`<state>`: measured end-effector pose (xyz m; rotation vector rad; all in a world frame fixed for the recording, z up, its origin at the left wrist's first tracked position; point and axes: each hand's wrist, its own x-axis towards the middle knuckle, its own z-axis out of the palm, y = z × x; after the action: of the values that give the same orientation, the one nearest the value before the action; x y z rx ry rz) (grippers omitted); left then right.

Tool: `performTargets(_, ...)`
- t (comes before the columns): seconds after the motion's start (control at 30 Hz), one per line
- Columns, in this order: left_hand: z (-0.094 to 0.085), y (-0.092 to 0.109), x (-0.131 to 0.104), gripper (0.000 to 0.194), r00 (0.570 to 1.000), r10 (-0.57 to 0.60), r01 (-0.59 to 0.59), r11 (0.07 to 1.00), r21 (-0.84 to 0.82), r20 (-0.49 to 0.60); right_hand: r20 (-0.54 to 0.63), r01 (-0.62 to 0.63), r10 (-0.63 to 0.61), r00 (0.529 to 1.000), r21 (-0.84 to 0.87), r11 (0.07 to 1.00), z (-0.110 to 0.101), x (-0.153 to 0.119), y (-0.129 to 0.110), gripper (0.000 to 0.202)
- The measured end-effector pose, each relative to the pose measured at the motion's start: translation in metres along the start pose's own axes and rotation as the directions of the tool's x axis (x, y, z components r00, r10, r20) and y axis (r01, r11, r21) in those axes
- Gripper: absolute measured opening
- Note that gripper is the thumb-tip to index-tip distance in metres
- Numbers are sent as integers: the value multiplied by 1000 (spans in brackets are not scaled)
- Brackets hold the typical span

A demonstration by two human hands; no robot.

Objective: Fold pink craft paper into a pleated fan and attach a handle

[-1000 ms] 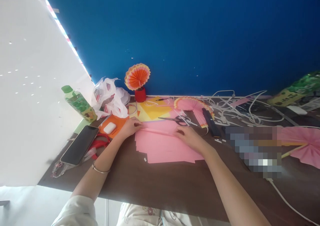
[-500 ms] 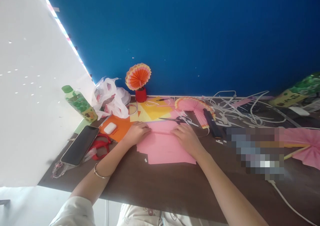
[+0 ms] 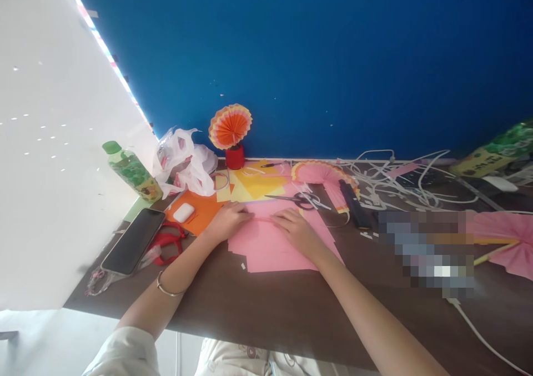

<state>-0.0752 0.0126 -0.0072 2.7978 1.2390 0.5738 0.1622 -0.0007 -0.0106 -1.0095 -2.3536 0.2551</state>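
Pink paper (image 3: 270, 254) lies in a stack in front of me, and a narrow folded strip (image 3: 263, 219) runs across its upper part. At the strip's left end, my left hand (image 3: 229, 221) is closed, its fingers pinching the fold. My right hand (image 3: 296, 230) is on the same strip closer to its middle, fingers together and pressed on the fold; its thumb is mostly hidden. Just beyond the paper lie dark-handled scissors (image 3: 302, 199) with thin white paper scraps around them. Yellow sheets (image 3: 260, 186) lie farther back.
Leftward are a phone (image 3: 133, 241), a white earbud case (image 3: 184, 212) on orange paper, a red strap (image 3: 170, 245), a green bottle (image 3: 132, 171) and plastic bags (image 3: 187, 162). A paper-fan flower (image 3: 230, 127) stands behind. White cables (image 3: 400, 181) and pleated pink paper (image 3: 499, 237) lie rightward.
My right hand has slid left along the folded strip, closer to my left hand, uncovering more of the pink paper's right side. My left hand has stayed in place.
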Motion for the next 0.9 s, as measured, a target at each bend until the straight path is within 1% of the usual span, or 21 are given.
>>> performTargets(0.17, -2, 0, 1, 27, 1000, 23, -24, 998, 50, 15, 51, -45, 38, 998, 136, 990, -3, 4, 7, 27)
performTargets(0.27, -2, -1, 0, 26, 998, 55, -57, 995, 88, 22, 61, -61, 51, 997, 172, 983, -3, 4, 10, 26)
performTargets(0.4, -2, -2, -1, 26, 996, 89, -89, 991, 105, 6, 68, -50, 38, 997, 171, 984, -2, 4, 13, 27)
performTargets(0.57, -2, -3, -1, 25, 996, 84, -81, 992, 96, -24, 76, -31, 17, 997, 178, 983, -2, 3, 12, 28)
performTargets(0.63, -3, -3, -1, 25, 997, 73, -71, 995, 71, -22, 81, -30, 16, 997, 175, 984, -3, 3, 12, 28)
performTargets(0.77, -2, -3, -1, 26, 1000, 15, -15, 999, -29, -6, 78, -43, 32, 996, 148, 988, -3, 1, 11, 28)
performTargets(0.83, -2, -2, 0, 27, 1000, 1, -1, 999, -34, 5, 68, -56, 48, 997, 125, 991, -2, 1, 11, 28)
performTargets(0.9, -3, 0, 0, 27, 1000, 5, -5, 1000, -4, 18, 68, -57, 49, 996, 112, 992, -1, 0, 11, 28)
